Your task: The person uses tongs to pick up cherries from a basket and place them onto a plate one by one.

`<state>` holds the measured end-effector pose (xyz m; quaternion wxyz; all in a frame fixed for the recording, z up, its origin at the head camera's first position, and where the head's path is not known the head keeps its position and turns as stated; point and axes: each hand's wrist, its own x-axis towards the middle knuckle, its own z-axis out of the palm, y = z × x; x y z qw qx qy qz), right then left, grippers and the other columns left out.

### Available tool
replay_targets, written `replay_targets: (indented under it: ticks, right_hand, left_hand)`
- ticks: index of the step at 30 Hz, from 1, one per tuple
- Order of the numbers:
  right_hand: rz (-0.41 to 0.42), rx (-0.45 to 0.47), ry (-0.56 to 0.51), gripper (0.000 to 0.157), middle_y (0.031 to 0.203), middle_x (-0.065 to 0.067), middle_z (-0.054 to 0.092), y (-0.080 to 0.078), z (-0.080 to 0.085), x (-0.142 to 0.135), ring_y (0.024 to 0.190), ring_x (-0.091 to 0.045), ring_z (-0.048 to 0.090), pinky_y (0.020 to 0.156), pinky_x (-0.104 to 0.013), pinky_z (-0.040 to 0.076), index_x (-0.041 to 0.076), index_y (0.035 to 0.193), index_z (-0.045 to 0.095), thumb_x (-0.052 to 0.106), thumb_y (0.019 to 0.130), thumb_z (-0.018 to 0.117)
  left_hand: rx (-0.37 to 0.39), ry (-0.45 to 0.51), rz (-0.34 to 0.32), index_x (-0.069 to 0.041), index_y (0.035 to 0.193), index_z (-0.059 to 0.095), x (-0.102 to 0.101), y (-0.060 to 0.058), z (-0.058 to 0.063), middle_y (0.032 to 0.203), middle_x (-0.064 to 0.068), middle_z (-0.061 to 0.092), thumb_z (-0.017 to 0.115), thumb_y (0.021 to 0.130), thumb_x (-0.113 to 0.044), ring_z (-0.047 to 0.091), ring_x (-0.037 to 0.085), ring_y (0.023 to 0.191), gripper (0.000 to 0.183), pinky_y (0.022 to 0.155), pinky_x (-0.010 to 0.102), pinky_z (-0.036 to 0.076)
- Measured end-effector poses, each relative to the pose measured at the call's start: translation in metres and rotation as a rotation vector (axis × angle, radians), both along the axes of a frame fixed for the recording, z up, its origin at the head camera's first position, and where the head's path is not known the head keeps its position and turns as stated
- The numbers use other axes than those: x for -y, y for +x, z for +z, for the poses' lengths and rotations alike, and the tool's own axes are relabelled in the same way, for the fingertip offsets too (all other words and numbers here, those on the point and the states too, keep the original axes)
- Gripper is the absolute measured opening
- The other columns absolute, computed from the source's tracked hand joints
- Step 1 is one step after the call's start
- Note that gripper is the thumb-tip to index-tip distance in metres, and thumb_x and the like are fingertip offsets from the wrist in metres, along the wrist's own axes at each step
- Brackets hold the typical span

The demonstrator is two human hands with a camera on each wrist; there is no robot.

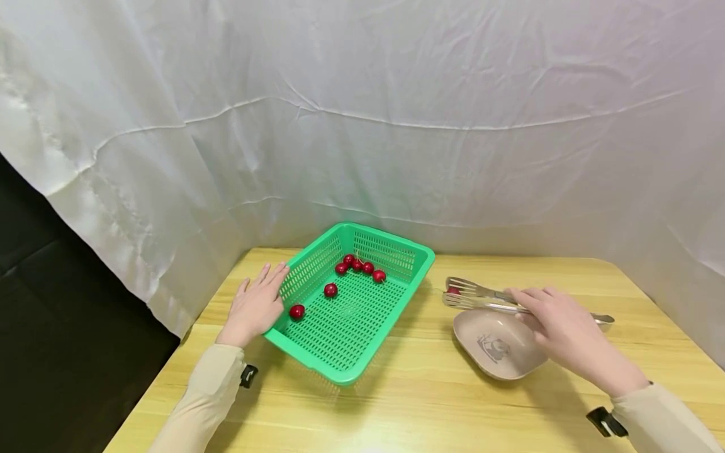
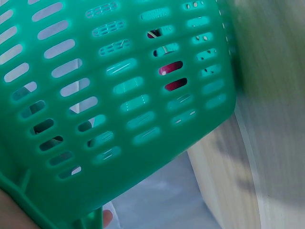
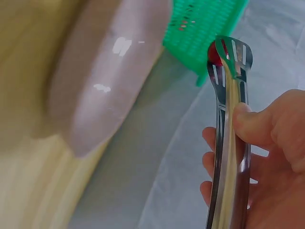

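Observation:
My left hand [image 1: 257, 305] rests on the left rim of a green plastic basket [image 1: 391, 318], its fingers straight. Several red cherries lie inside: a cluster near the far wall, one cherry [image 1: 330, 290] in the middle and another [image 1: 297, 311] close to my hand. My right hand [image 1: 561, 327] grips metal tongs [image 3: 224, 157], thumb on one arm and fingers round the other. Between the slotted tong tips sits a cherry [image 3: 214, 54]. The tongs extend over the far side of a pale pinkish bowl [image 1: 510, 346] with a printed drawing on its bottom.
Basket and bowl stand on a light wooden table [image 1: 419, 409], basket at left and bowl at right. A white cloth curtain [image 1: 396, 157] hangs behind the table. Dark material [image 1: 56, 314] shows past the table's left side.

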<state>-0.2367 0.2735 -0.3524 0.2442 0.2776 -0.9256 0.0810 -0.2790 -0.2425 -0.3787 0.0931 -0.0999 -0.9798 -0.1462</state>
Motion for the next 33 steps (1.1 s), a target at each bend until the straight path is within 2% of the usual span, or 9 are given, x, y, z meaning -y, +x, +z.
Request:
replay_targets:
  ticks: [5, 13, 25, 33]
  right_hand:
    - [-0.042, 0.052, 0.02, 0.049, 0.113, -0.016, 0.069, 0.003, -0.01, -0.011, 0.095, -0.036, 0.062, 0.076, -0.056, 0.05, 0.001, 0.126, 0.064, 0.003, 0.079, 0.074]
    - [-0.024, 0.114, 0.039, 0.049, 0.113, -0.02, 0.068, 0.003, -0.021, -0.016, 0.097, -0.041, 0.063, 0.081, -0.06, 0.05, -0.002, 0.126, 0.064, 0.005, 0.079, 0.077]
    - [-0.061, 0.176, 0.029, 0.053, 0.117, -0.022, 0.066, 0.006, -0.025, -0.016, 0.102, -0.042, 0.06, 0.086, -0.063, 0.047, -0.004, 0.13, 0.06, 0.008, 0.081, 0.076]
    - [-0.043, 0.113, 0.019, 0.053, 0.114, -0.018, 0.067, 0.005, -0.025, -0.013, 0.1, -0.039, 0.061, 0.083, -0.059, 0.048, -0.001, 0.131, 0.059, 0.007, 0.082, 0.075]
  left_hand:
    - [0.011, 0.01, 0.001, -0.009, 0.155, 0.029, 0.0, 0.0, 0.001, 0.162, 0.009, 0.021, 0.042, 0.095, -0.012, 0.008, 0.033, 0.149, 0.062, 0.113, 0.066, 0.001]
    - [0.012, 0.013, 0.007, -0.01, 0.155, 0.03, 0.001, -0.001, 0.0, 0.162, 0.008, 0.021, 0.046, 0.096, -0.014, 0.009, 0.033, 0.149, 0.062, 0.113, 0.065, 0.001]
    - [0.003, 0.03, 0.007, -0.009, 0.155, 0.031, 0.0, 0.001, 0.002, 0.161, 0.009, 0.023, 0.046, 0.096, -0.013, 0.01, 0.033, 0.149, 0.061, 0.113, 0.066, 0.002]
    - [0.007, 0.029, 0.004, -0.009, 0.155, 0.031, 0.0, 0.0, 0.001, 0.161, 0.009, 0.022, 0.046, 0.096, -0.013, 0.01, 0.034, 0.149, 0.061, 0.113, 0.067, 0.003]
